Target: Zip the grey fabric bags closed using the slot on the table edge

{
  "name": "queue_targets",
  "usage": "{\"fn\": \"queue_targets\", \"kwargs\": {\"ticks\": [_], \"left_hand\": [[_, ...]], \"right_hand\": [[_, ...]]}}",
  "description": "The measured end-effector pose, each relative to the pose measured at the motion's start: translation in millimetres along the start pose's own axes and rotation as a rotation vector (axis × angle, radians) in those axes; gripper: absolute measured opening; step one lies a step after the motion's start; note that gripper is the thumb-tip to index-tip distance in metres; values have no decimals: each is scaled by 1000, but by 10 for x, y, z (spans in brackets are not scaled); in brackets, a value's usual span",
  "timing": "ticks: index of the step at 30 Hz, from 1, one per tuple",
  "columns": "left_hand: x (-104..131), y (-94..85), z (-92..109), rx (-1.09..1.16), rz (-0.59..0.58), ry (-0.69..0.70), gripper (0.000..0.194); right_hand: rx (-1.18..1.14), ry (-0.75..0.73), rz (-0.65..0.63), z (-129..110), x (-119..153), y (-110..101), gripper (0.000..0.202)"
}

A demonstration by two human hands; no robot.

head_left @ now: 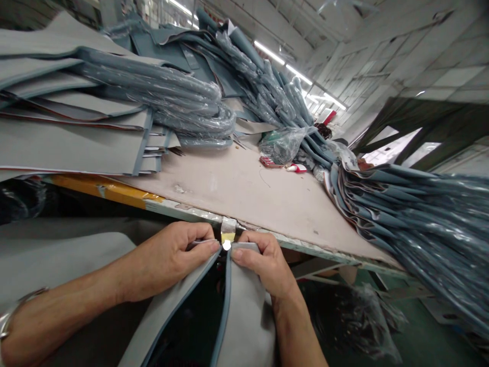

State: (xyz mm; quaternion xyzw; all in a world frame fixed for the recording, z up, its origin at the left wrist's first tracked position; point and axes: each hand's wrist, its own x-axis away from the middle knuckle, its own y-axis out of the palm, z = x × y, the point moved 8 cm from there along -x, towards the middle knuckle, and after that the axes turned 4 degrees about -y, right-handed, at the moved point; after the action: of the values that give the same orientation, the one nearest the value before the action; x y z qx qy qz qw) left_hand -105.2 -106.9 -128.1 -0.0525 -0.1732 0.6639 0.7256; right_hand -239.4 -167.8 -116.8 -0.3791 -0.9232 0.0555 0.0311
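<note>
Just in front of the table edge, my left hand point(178, 260) pinches the end of a grey panel with blue edging point(173, 300). My right hand point(263, 260) grips the end of a second grey strip point(246, 306), also edged in blue. The two ends are held close together, with a narrow gap between them that widens toward me. Right behind the gap, a small bracket point(228, 227), pale with a yellow lower part, is fixed to the table edge. A bright round spot shows at its bottom. Whether the two pieces join out of view, I cannot tell.
Stacked grey-and-blue panels point(72, 137) lie on the table point(244, 188) at left. Blue bundles in clear plastic point(412, 219) hang over the right side. A green item in plastic point(284, 144) and a red-and-white small item point(296, 168) lie mid-table. Clear plastic point(367, 321) lies below.
</note>
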Motion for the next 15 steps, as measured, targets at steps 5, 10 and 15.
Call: {"fn": "queue_targets", "kwargs": {"ticks": [5,10,15], "left_hand": [[38,-35,18,-48,47,8,45],[19,-35,62,-93,50,33,39],[3,-39,115,-125,75,30,42]], "right_hand": [[-49,10,-46,49,-17,1,30],[-79,12,-54,32,-27,11,29],[-69,12,-46,23,-35,12,28]]}}
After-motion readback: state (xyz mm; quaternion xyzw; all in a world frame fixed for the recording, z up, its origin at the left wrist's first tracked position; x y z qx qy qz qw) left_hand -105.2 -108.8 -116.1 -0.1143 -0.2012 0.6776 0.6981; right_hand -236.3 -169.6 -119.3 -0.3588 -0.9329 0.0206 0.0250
